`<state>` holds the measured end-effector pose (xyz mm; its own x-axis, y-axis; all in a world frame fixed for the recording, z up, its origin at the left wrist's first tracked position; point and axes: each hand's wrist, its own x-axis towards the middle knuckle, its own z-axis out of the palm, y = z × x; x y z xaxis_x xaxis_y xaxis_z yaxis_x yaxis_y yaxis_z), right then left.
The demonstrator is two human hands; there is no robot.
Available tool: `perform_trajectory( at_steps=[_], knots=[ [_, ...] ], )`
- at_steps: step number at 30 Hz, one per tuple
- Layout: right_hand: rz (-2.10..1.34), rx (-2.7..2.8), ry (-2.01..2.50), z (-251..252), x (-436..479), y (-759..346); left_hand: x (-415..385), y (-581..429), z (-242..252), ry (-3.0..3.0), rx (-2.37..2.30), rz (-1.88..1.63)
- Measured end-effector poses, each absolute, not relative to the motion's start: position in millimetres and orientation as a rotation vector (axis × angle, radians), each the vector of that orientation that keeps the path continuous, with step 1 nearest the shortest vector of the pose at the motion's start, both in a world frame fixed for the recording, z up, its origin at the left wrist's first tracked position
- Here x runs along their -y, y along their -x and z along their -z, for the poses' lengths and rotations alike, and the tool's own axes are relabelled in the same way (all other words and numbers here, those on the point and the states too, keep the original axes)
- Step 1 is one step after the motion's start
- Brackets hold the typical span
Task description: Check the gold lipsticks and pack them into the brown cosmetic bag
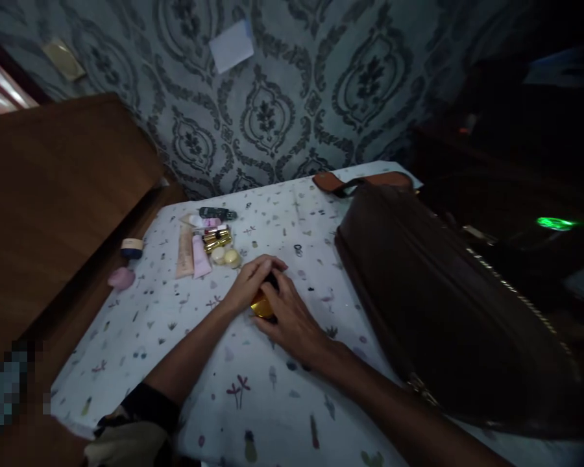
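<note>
In the middle of the table, my right hand curls round a small shiny amber-gold container with a dark part, perhaps its lid. My left hand closes over its far side, and the fingers of both hands meet there. Much of the container is hidden, so its exact kind does not show. Just beyond my left hand lies a cluster of cosmetics: a beige tube, a pink tube, gold-coloured tubes, two small round cream pots and a dark bottle.
A large dark brown leather bag with a tan strap fills the table's right side. On the wooden ledge at left sit a navy-and-cream jar and a pink sponge-like item. The patterned cloth covers the table, against a wallpapered wall.
</note>
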<state>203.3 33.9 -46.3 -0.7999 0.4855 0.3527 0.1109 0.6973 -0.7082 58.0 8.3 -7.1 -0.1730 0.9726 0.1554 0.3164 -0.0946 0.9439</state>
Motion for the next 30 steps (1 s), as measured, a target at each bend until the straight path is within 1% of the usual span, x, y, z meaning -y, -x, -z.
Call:
perform_trajectory(
  at_steps=[6, 17, 26, 30],
  knots=[
    [-0.94, 2.415, 0.477, 46.4, -35.4, -202.4, -5.3, -54.6, 11.7, -1.437, -1.498, -1.349],
    [-1.03, 2.416, 0.511, 42.4, -35.0, -198.7, -1.1, -50.8, 14.3, -1.468, -1.567, -1.395],
    [-0.848, 2.323, 0.444, 48.2, -53.1, -192.8, -9.8, -45.1, 22.9, -1.503, -1.614, -1.465],
    [-0.673, 2.335, 0.586, 49.0, -62.3, -190.5, -16.9, -43.0, 26.9, -1.582, -1.662, -1.408]
  ],
)
